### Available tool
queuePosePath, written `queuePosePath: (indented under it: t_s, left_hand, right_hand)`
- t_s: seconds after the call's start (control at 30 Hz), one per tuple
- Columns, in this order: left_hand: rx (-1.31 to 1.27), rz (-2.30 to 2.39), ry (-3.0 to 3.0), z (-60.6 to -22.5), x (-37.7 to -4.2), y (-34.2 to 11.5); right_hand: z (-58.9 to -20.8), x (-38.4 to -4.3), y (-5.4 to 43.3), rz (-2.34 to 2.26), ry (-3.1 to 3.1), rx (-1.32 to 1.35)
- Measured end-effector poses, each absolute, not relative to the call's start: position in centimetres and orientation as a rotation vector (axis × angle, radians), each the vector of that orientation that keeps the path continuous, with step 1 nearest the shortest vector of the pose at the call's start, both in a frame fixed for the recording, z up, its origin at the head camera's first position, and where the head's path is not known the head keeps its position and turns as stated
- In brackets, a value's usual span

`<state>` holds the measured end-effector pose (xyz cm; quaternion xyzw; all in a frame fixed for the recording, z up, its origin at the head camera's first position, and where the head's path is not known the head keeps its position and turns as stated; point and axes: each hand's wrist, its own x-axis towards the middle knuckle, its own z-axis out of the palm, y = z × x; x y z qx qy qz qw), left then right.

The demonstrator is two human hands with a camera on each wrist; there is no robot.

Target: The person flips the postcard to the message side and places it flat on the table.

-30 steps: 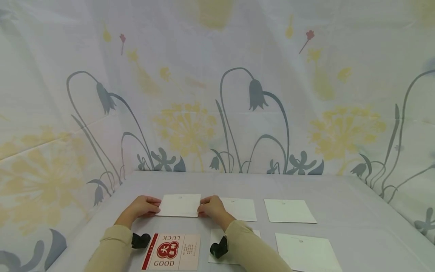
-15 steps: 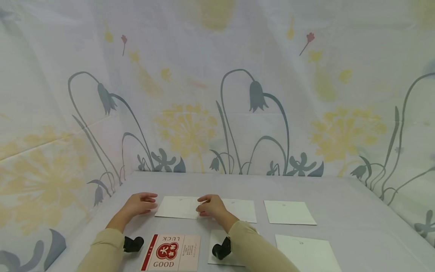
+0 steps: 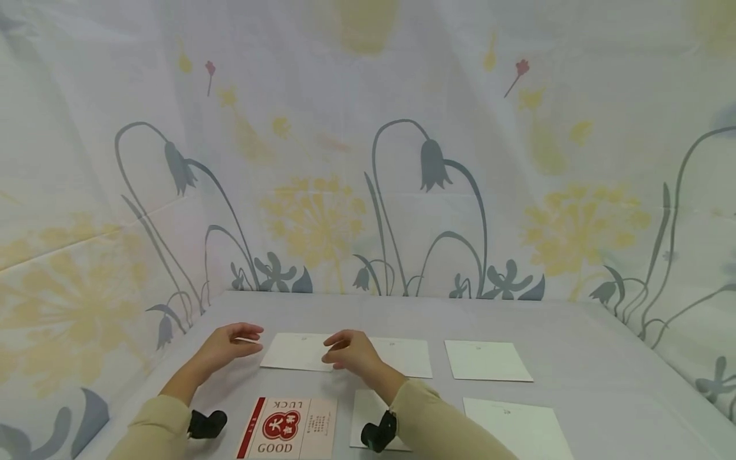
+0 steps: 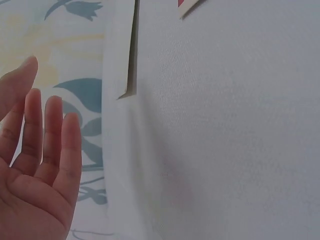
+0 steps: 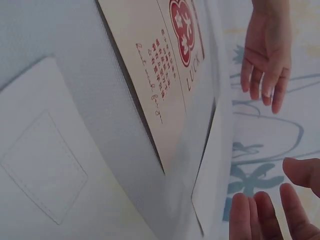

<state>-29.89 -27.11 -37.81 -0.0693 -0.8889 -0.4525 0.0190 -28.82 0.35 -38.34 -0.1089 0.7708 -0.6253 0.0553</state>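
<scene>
A white card [image 3: 290, 351] lies flat at the back left of the table. My left hand [image 3: 221, 350] hovers off its left side, fingers extended and holding nothing; in the left wrist view the palm of that left hand [image 4: 42, 170] shows. Over the card's right end is my right hand [image 3: 355, 359], fingers loosely bent and also holding nothing. The right wrist view shows the fingers of the right hand [image 5: 267, 215] apart from the card [image 5: 210, 175]. Nearer the front lies a postcard [image 3: 287, 429] printed in red with "GOOD LUCK", face up between my forearms.
More white cards lie in two rows: one back middle [image 3: 402, 358], one back right [image 3: 489, 361], one front middle [image 3: 368, 409] partly under my right forearm, one front right [image 3: 517, 428]. A flower-print curtain [image 3: 368, 160] hangs behind the pale table [image 3: 575, 358].
Both hands held the back-left card by its sides a second ago. They have let go of it; the left hand moved away leftward, the right hand rose slightly. The card stays flat.
</scene>
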Motion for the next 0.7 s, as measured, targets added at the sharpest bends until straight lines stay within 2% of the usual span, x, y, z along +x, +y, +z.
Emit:
queuePosePath:
  t_s: [0.37,0.7]
  left_hand:
    - [-0.347,-1.426,-2.81,-37.2,-27.8,-27.8]
    - [-0.751,-1.439,-2.824,-37.2,-26.2,-28.2]
  right_hand:
    - [-37.6,-26.7,0.2,-1.708,2.461,-0.486]
    - [-37.5,-25.2,0.8,-1.44,2.507,-0.708]
